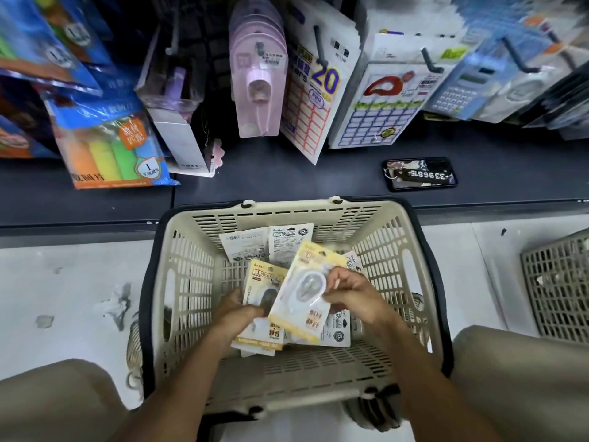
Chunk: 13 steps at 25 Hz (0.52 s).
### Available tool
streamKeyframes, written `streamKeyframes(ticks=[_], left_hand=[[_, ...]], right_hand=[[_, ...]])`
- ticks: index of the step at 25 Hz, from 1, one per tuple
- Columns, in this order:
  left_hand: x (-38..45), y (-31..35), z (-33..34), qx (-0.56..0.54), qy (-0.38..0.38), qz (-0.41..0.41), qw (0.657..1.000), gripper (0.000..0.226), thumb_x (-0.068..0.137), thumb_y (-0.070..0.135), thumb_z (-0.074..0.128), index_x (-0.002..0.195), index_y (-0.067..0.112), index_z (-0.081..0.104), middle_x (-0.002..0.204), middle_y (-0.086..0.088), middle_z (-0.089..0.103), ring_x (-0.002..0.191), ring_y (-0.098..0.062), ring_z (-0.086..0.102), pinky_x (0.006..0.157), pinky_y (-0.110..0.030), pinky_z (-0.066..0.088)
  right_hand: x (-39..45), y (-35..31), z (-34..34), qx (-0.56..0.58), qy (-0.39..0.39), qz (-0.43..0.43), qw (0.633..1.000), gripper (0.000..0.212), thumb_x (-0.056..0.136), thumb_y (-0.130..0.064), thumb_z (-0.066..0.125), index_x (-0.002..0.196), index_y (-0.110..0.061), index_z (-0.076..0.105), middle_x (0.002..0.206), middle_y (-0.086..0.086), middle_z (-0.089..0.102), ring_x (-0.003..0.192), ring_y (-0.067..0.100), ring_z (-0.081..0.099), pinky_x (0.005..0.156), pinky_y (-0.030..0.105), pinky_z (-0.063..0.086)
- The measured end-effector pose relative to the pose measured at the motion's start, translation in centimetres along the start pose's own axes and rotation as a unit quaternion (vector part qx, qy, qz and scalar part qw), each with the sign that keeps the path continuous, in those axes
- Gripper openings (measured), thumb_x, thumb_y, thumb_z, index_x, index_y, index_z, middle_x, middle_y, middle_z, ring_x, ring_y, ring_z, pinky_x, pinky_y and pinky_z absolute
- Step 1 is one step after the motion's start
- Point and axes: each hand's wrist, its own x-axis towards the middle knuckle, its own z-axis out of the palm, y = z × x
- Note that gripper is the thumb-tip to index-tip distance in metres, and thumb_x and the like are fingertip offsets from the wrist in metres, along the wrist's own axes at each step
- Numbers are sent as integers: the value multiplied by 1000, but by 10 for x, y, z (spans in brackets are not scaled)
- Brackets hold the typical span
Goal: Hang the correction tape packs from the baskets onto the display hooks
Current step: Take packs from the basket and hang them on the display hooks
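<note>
Both hands grip yellow-carded correction tape packs (clear blister fronts) inside beige basket.

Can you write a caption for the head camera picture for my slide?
Both hands gather yellow correction tape packs inside a beige basket below the display hooks.

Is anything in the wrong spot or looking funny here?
Yes. A phone with a numbered key tag lies on the dark shelf ledge among the goods, which looks out of place. The floor beside the basket has grey scuffs. The packs in the basket lie jumbled.
</note>
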Motion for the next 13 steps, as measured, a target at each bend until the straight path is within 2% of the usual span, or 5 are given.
streamKeyframes(ticks=[4, 6, 9, 11, 13], left_hand=[[-4, 5, 1, -95, -108, -53, 988, 43, 63, 34, 72, 98, 11, 78, 99, -18, 78, 86, -35, 72, 78, -40, 56], [-4, 1, 1, -58, -141, -50, 987, 60, 62, 51, 83, 110, 15, 77, 106, -15, 79, 95, -36, 74, 86, -44, 59], [0, -7, -4, 35, -93, -24, 995, 62, 55, 47, 95, 108, 20, 76, 98, -2, 81, 92, -26, 78, 89, -45, 59], [4, -10, -6, 49, -77, -29, 995, 44, 67, 35, 93, 105, 21, 76, 92, 2, 82, 83, -19, 79, 84, -42, 62], [7, -12, -7, 35, -61, -34, 997, 36, 72, 28, 92, 103, 22, 76, 92, 2, 82, 83, -20, 79, 86, -47, 62]], right_hand=[[3, -6, 23, -119, -111, 38, 986, 23, 92, 10, 59, 84, -11, 54, 99, 18, 72, 80, 19, 71, 66, 31, 57], [12, -1, 41, -117, -134, 32, 984, 20, 95, 4, 60, 90, -13, 51, 93, 9, 71, 68, 14, 65, 62, 30, 55], [37, 9, 37, -179, -17, 23, 983, 21, 96, -5, 63, 107, -22, 56, 113, 5, 68, 72, 11, 66, 57, 25, 55], [52, 11, 8, -409, 114, 20, 905, 61, 92, 0, 60, 142, -29, 40, 149, 12, 47, 99, 20, 67, 59, 21, 53], [64, 12, -19, -654, 98, 56, 748, 87, 89, 1, 58, 159, -24, 12, 165, 16, 20, 121, 30, 60, 73, 29, 55]])
